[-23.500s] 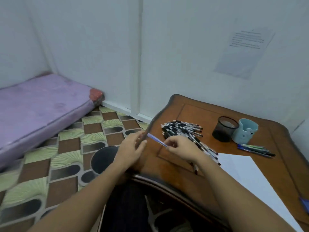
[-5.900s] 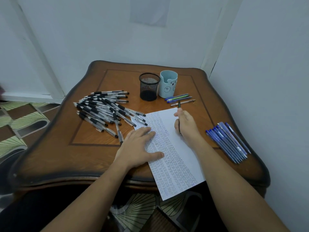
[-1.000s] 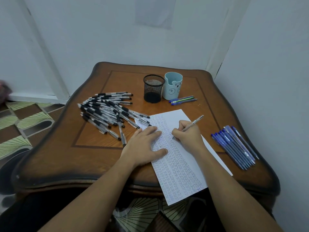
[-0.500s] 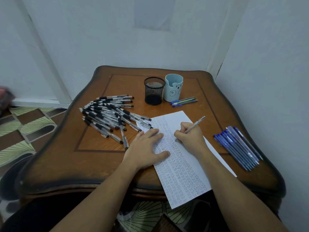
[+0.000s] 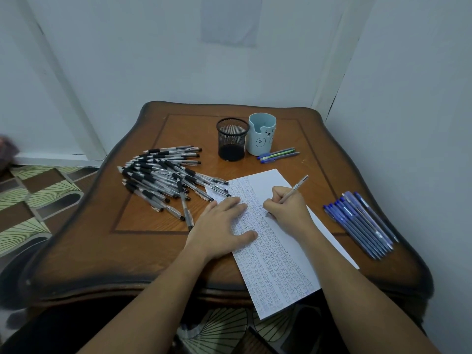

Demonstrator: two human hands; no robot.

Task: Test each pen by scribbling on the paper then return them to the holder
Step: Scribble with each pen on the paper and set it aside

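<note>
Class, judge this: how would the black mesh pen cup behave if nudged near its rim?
The black mesh pen cup looks empty, so probably light. Upright and taller than wide, it would likely slide or tip on the smooth table. Round, it may roll once down.

both forearms were bare as far as they showed, and the left hand (image 5: 221, 226) and right hand (image 5: 287, 208) were bare too.
</note>
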